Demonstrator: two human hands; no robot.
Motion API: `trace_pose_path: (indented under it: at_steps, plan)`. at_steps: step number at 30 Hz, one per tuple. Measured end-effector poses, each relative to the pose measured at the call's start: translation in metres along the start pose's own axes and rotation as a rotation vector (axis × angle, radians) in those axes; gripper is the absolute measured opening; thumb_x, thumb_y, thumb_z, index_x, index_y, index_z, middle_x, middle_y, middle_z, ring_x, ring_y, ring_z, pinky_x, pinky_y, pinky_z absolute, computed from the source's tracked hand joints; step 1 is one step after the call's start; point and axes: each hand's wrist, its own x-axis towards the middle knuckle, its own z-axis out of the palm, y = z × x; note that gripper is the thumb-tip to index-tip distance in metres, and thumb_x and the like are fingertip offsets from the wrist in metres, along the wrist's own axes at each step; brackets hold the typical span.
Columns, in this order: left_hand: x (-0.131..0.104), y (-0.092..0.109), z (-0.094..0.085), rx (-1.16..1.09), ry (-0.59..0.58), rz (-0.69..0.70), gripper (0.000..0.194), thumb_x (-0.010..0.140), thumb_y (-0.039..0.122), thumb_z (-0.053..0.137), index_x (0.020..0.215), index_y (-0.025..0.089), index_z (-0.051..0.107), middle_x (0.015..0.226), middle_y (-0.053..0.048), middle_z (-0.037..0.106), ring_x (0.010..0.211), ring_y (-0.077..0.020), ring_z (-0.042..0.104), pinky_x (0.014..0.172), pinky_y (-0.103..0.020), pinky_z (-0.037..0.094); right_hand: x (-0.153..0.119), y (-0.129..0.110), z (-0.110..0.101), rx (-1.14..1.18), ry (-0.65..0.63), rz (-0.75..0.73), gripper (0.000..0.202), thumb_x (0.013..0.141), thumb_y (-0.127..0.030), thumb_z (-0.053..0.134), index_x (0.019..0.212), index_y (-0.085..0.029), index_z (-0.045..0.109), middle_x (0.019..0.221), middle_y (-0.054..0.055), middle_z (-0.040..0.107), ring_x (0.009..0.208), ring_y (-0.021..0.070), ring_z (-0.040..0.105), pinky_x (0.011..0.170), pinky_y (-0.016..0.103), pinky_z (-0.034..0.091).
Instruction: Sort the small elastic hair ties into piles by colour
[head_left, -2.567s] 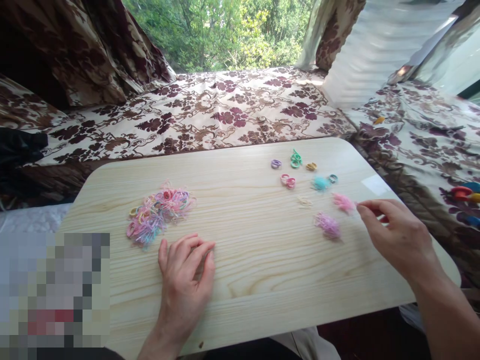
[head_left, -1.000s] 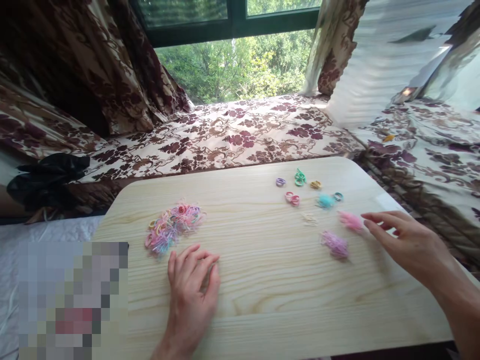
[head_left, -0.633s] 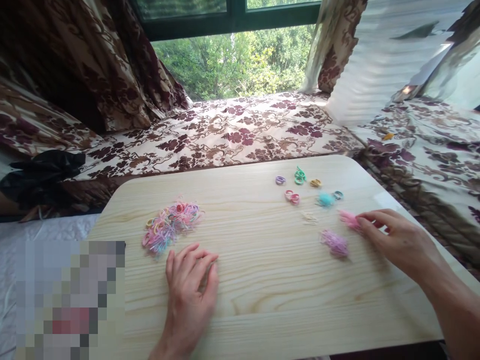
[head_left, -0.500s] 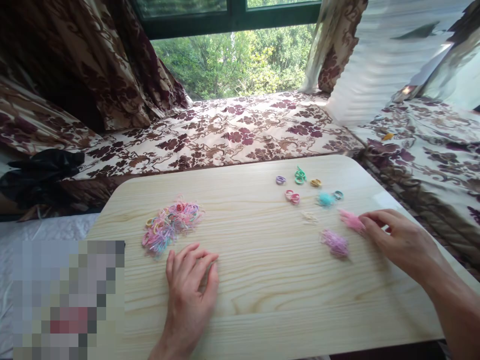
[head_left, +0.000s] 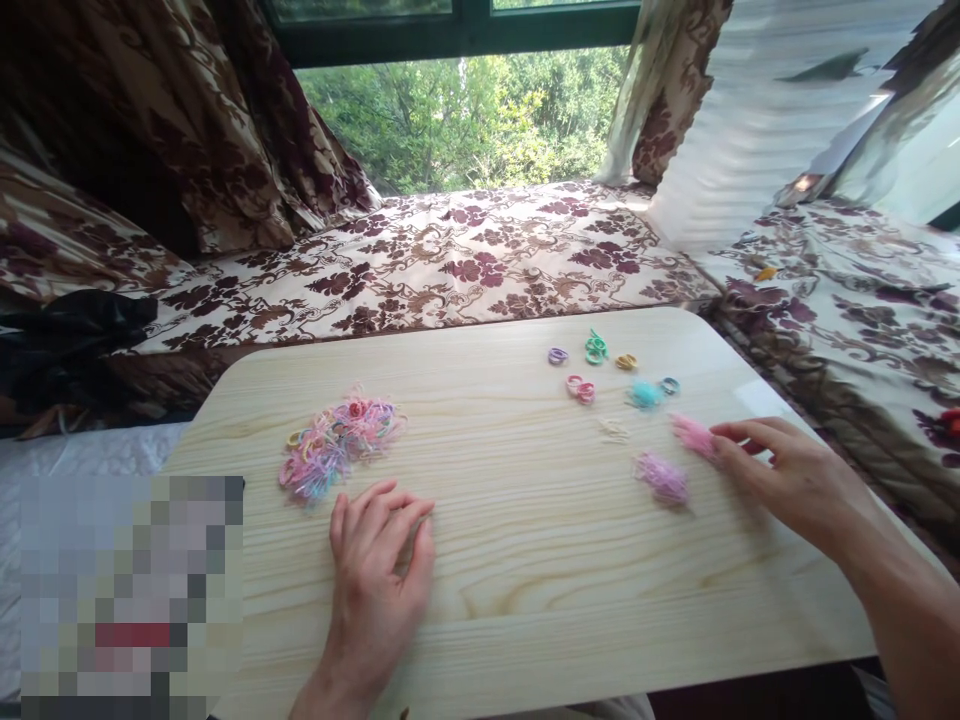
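My left hand (head_left: pixel 382 565) rests on the pale wooden table (head_left: pixel 480 560), fingers loosely spread, just below a mixed pile of coloured bands (head_left: pixel 341 445). At the right, my right hand (head_left: pixel 780 480) has its thumb and forefinger together at the edge of a pink bunch of bands (head_left: pixel 694 436); whether it grips any is too small to tell. A lilac bunch (head_left: pixel 661 478) lies left of that hand. Farther up are cream bands (head_left: pixel 614 430), a light blue bunch (head_left: pixel 645 394) and a blue-grey ring (head_left: pixel 670 386).
Pink-red rings (head_left: pixel 580 389), purple rings (head_left: pixel 557 356), green rings (head_left: pixel 596 347) and yellow rings (head_left: pixel 626 362) sit near the table's far side. Beyond it is a floral-covered ledge (head_left: pixel 480 270) beneath a window. A black bag (head_left: pixel 90 325) lies at the left.
The view has shifted slightly, so the table and piles appear a little farther left. Both hands keep nearly the same places over the table.
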Motion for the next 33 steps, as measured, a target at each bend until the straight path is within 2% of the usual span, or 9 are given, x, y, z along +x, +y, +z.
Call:
trace_pose_path:
  at_steps: [5,9,16,26,33]
  plan:
    - [0.000,0.000,-0.001,0.002,-0.008,-0.003,0.017,0.089,0.012,0.055,0.095,0.024,0.067,0.094,-0.004,0.069,0.108,-0.0254,0.060,0.113,-0.056,0.028,-0.003,0.001,0.001,-0.016,-0.001,0.012,0.033,0.074,-0.051,0.051,0.077,-0.024,0.070,0.093,0.006,0.070,0.063,0.0173,0.059,0.064,0.033,0.045]
    - [0.000,0.000,-0.001,-0.002,-0.003,-0.002,0.017,0.090,0.013,0.056,0.094,0.024,0.067,0.094,-0.004,0.069,0.107,-0.0252,0.060,0.113,-0.056,0.027,-0.003,-0.003,-0.003,-0.014,0.020,0.042,0.036,0.070,-0.053,0.049,0.074,-0.024,0.069,0.093,0.007,0.070,0.067,0.0191,0.059,0.066,0.035,0.045]
    - [0.000,0.000,0.000,-0.007,-0.003,-0.002,0.017,0.089,0.013,0.056,0.095,0.025,0.067,0.095,-0.004,0.069,0.108,-0.0250,0.060,0.113,-0.056,0.028,-0.004,-0.009,-0.014,0.002,0.013,0.136,0.040,0.064,-0.056,0.051,0.077,-0.025,0.072,0.065,0.003,0.068,0.059,0.0213,0.060,0.057,0.035,0.043]
    - [-0.002,-0.002,0.001,-0.015,-0.002,-0.033,0.016,0.089,0.015,0.056,0.093,0.025,0.068,0.094,-0.003,0.069,0.107,-0.0245,0.061,0.115,-0.055,0.026,-0.005,-0.008,-0.012,0.069,0.037,0.097,0.039,0.068,-0.060,0.053,0.079,-0.025,0.069,0.068,0.002,0.070,0.056,0.0187,0.059,0.059,0.033,0.044]
    - [-0.002,-0.001,0.001,-0.012,-0.008,-0.022,0.016,0.089,0.015,0.056,0.094,0.025,0.067,0.094,-0.003,0.069,0.108,-0.0247,0.061,0.115,-0.055,0.026,-0.006,-0.011,-0.011,0.116,0.073,0.114,0.039,0.061,-0.052,0.053,0.081,-0.024,0.070,0.073,0.004,0.071,0.059,0.0185,0.058,0.062,0.035,0.046]
